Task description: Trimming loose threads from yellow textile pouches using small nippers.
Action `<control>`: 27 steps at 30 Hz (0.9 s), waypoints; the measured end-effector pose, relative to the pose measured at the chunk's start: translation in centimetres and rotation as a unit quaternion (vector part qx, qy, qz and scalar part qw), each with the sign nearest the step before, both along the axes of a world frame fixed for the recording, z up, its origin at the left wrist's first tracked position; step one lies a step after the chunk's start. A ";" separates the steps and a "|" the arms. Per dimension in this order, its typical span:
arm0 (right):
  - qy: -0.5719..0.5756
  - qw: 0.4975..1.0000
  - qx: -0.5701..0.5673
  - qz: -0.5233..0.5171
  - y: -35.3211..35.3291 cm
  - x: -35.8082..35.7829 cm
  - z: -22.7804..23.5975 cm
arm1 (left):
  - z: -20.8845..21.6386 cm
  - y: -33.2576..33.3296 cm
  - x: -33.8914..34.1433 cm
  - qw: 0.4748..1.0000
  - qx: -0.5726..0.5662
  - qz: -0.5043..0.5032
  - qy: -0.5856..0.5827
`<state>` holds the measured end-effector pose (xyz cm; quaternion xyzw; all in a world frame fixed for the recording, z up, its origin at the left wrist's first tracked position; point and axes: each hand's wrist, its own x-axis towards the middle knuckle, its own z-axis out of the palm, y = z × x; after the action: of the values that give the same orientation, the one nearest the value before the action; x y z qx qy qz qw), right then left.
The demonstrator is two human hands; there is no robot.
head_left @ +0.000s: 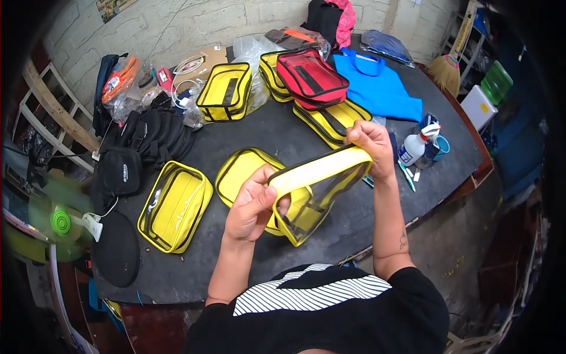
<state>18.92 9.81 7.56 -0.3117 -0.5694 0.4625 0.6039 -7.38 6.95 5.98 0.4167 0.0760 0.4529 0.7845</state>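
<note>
A yellow pouch [321,168] with black trim and a clear panel is held up in front of me, tilted, its yellow side strip facing up. My left hand [252,203] grips its left end, thumb on top and fingers partly inside the edge. Closed on the far right corner is my right hand [372,144]. Behind and below the held pouch, another yellow pouch [239,168] lies on the table, partly covered by my left hand. To the left rests a yellow pouch [175,206] with a clear window.
Yellow pouches [225,91] and a red pouch [312,76] stand at the back of the dark table [194,277]. A blue bag [377,88], a spray bottle [414,146] and a blue cup [441,146] are right. Black bags [156,135] and a blurred green fan [61,219] are left.
</note>
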 end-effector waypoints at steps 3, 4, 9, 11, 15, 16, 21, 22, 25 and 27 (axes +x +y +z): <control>-0.017 0.999 0.042 0.016 0.3 -0.4 -0.6 | 0.2 -0.7 0.7 0.998 -0.038 0.055 -0.012; -0.027 0.997 0.072 0.009 0.2 -0.8 -0.5 | -0.1 -0.8 0.9 0.991 -0.013 0.131 0.011; -0.110 0.979 0.141 -0.102 0.1 -2.2 -0.6 | -1.1 -0.8 2.2 0.755 0.284 0.536 0.249; -0.158 0.970 0.140 -0.119 -0.1 -2.0 -1.0 | -0.8 0.7 1.8 0.799 0.198 0.489 0.288; -0.073 0.975 0.103 -0.180 1.0 -2.4 -1.5 | -1.6 3.0 -1.0 0.989 -0.010 0.133 0.069; -0.014 0.982 0.072 -0.176 1.8 -2.3 -1.8 | -1.9 3.2 -1.3 0.996 -0.018 0.080 0.041; 0.064 0.988 -0.010 -0.142 3.2 -2.3 -0.7 | -2.9 4.1 -1.7 1.000 0.003 0.027 0.012; 0.063 0.988 -0.011 -0.139 3.4 -2.3 -0.7 | -2.8 4.2 -1.5 0.999 0.002 0.030 0.012; 0.052 0.989 -0.006 -0.138 4.1 -1.4 -0.9 | -1.5 4.0 -0.9 0.995 0.015 0.084 0.058; 0.082 0.995 0.023 -0.059 5.0 -0.7 -2.5 | 0.4 3.7 -0.2 0.914 0.206 0.290 0.192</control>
<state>18.18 14.84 5.05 -0.2914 -0.5095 0.4368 0.6817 -7.62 10.66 6.39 0.6079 0.2479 0.5773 0.4855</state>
